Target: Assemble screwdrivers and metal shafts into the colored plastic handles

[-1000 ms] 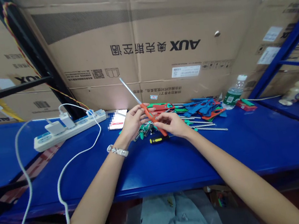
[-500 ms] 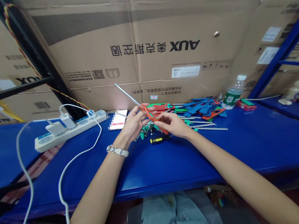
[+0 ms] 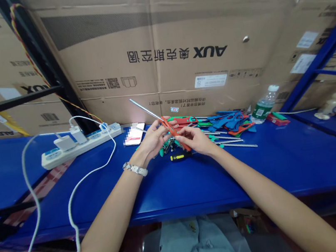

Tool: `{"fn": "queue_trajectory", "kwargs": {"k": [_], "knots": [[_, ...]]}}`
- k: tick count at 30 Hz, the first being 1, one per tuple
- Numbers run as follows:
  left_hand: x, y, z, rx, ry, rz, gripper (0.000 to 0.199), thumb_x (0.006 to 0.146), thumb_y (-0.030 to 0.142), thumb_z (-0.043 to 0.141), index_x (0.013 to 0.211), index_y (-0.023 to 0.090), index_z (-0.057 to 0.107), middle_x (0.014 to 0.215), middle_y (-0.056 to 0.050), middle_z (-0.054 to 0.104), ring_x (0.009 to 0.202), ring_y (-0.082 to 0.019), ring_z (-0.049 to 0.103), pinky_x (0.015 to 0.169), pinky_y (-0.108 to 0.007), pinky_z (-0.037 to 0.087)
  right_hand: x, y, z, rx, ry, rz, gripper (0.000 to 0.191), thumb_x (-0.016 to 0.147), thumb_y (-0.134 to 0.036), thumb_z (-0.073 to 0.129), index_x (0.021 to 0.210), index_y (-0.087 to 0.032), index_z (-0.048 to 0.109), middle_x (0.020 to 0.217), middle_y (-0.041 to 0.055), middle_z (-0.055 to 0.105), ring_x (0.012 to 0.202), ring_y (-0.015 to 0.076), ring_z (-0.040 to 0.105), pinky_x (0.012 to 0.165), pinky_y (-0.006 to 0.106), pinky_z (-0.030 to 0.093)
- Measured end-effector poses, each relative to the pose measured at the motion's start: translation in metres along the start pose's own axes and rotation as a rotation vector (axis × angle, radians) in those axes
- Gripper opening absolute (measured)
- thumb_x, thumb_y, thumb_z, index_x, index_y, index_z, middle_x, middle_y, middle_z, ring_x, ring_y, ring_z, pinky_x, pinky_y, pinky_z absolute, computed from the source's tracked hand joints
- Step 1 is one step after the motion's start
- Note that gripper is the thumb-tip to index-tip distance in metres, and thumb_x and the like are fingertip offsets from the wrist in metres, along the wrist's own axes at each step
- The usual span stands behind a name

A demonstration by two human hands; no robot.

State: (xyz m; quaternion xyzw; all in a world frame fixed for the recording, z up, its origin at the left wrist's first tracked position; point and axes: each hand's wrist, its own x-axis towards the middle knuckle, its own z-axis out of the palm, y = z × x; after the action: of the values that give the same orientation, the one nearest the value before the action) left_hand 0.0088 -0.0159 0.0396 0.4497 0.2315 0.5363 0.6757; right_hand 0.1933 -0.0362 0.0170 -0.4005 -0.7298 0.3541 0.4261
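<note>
An orange-handled tool with a long metal tube is held slantwise above the table, its tube pointing up and to the left. My left hand closes round the front of the orange handle, where the tube begins. Further back, my right hand pinches the handle between thumb and fingers. My fingers cover parts of the handle. Just below lies a black and yellow screwdriver. Beyond my hands is a red and green handle, and small metal and green parts lie under them.
Blue and orange plastic pieces are heaped right of my hands, with several metal rods. A green-labelled bottle and a red box stand farther right. At left are a power strip, trailing white cable and a phone.
The view has shifted slightly, so most things appear a little farther right. The metal tube has dipped a little at its tip. Both hands keep their hold on the tool.
</note>
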Motion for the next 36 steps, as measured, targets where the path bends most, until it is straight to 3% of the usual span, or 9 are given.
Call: {"fn": "queue_trajectory", "kwargs": {"k": [8, 13, 18, 23, 26, 30, 36], "knots": [[0.000, -0.013, 0.007, 0.047, -0.014, 0.029, 0.050, 0.070, -0.003, 0.068, 0.113, 0.019, 0.054, 0.104, -0.009, 0.076, 0.106, -0.022, 0.072, 0.092, -0.035, 0.054, 0.004, 0.000, -0.001, 0.032, 0.040, 0.006, 0.047, 0.080, -0.065, 0.069, 0.084, -0.019, 0.059, 0.070, 0.0009, 0.063, 0.057, 0.0144, 0.057, 0.055, 0.029, 0.047], [-0.002, -0.011, 0.012, 0.118, 0.042, 0.032, 0.038, 0.077, 0.009, 0.073, 0.109, 0.018, 0.054, 0.095, -0.010, 0.077, 0.098, -0.023, 0.075, 0.090, -0.037, 0.055, 0.004, 0.001, 0.000, 0.031, 0.031, 0.030, 0.049, 0.081, -0.067, 0.066, 0.085, -0.019, 0.061, 0.068, 0.0016, 0.064, 0.055, 0.0149, 0.057, 0.054, 0.029, 0.047], [0.001, -0.009, 0.010, 0.156, 0.084, 0.019, 0.035, 0.076, 0.011, 0.075, 0.106, 0.016, 0.058, 0.091, -0.009, 0.078, 0.087, -0.020, 0.075, 0.079, -0.031, 0.056, 0.004, 0.004, 0.002, 0.001, 0.025, 0.041, 0.049, 0.086, -0.067, 0.060, 0.083, -0.018, 0.062, 0.067, 0.0027, 0.064, 0.056, 0.0159, 0.058, 0.054, 0.029, 0.047], [0.004, -0.013, 0.007, 0.156, 0.082, 0.034, 0.030, 0.075, 0.011, 0.077, 0.103, 0.014, 0.065, 0.094, -0.007, 0.078, 0.079, -0.016, 0.073, 0.069, -0.025, 0.057, 0.009, 0.011, -0.003, -0.042, 0.131, -0.013, 0.045, 0.089, -0.060, 0.057, 0.079, -0.017, 0.064, 0.072, 0.0040, 0.067, 0.062, 0.0173, 0.060, 0.060, 0.031, 0.049], [0.005, -0.017, 0.006, 0.180, 0.081, 0.012, 0.024, 0.077, 0.007, 0.075, 0.098, 0.013, 0.067, 0.089, -0.005, 0.077, 0.069, -0.011, 0.070, 0.065, -0.020, 0.056, 0.010, 0.013, -0.002, 0.000, 0.132, 0.060, 0.038, 0.088, -0.056, 0.059, 0.080, -0.018, 0.062, 0.068, 0.0035, 0.067, 0.055, 0.0175, 0.060, 0.053, 0.031, 0.049], [0.008, -0.020, 0.009, 0.161, 0.166, -0.053, 0.014, 0.085, 0.002, 0.066, 0.093, 0.013, 0.064, 0.080, -0.003, 0.074, 0.058, -0.009, 0.066, 0.061, -0.020, 0.056, 0.009, 0.010, 0.003, 0.017, 0.144, 0.228, 0.028, 0.092, -0.048, 0.058, 0.084, -0.021, 0.059, 0.055, 0.0005, 0.062, 0.039, 0.0183, 0.056, 0.037, 0.030, 0.043], [0.010, -0.018, 0.014, 0.057, 0.237, -0.083, 0.022, 0.087, -0.001, 0.059, 0.101, 0.015, 0.056, 0.077, -0.003, 0.070, 0.064, -0.015, 0.070, 0.072, -0.033, 0.063, 0.010, 0.003, -0.002, 0.037, 0.237, 0.283, 0.022, 0.097, -0.038, 0.053, 0.083, -0.021, 0.055, 0.050, -0.0011, 0.061, 0.034, 0.0179, 0.055, 0.032, 0.027, 0.041]]}}
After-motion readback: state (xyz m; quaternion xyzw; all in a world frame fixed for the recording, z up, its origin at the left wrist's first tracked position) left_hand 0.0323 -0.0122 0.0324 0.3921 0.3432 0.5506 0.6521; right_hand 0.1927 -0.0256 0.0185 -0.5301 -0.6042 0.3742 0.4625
